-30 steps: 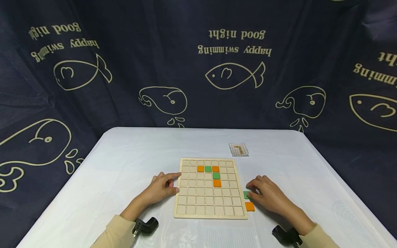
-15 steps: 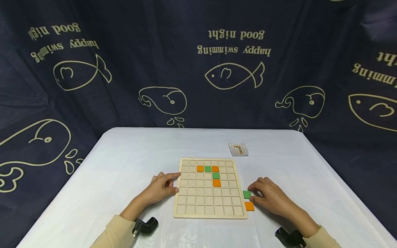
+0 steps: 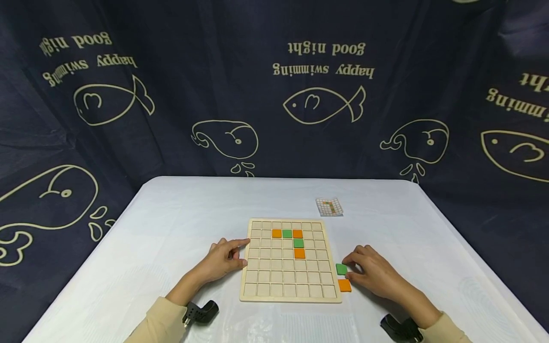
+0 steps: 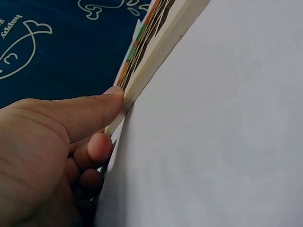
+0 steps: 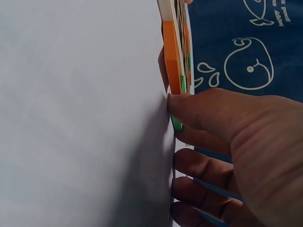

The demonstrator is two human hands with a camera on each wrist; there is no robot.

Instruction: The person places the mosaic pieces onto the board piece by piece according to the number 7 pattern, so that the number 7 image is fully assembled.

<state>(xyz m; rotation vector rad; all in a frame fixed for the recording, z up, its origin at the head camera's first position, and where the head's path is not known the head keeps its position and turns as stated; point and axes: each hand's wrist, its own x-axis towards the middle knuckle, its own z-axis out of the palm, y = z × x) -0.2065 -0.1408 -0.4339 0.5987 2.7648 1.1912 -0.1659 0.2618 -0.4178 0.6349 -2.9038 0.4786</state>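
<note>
My left hand (image 3: 222,261) rests at the left edge of a light wooden grid board (image 3: 283,277). Its extended index finger and its thumb touch that edge, and the other fingers are bent under. On the board, several orange and green tiles (image 3: 287,234) form a row that turns downward at its right end. Beside the board's right edge lie a loose green tile (image 3: 340,269) and, just nearer, an orange tile (image 3: 345,286). My right hand (image 3: 374,271) has its thumb and index fingertips at the green tile's right side. The right wrist view shows the thumb partly covering this green tile (image 5: 177,124).
A small pattern card (image 3: 329,207) with a printed grid lies behind the board's right corner. White cloth covers the table (image 3: 193,205). A dark curtain (image 3: 274,143) with fish drawings hangs behind it. Each wrist wears a black device (image 3: 201,312).
The right thumb and index finger have shifted slightly to the right, uncovering more of the loose green tile. The left hand, the board and its tiles look the same.
</note>
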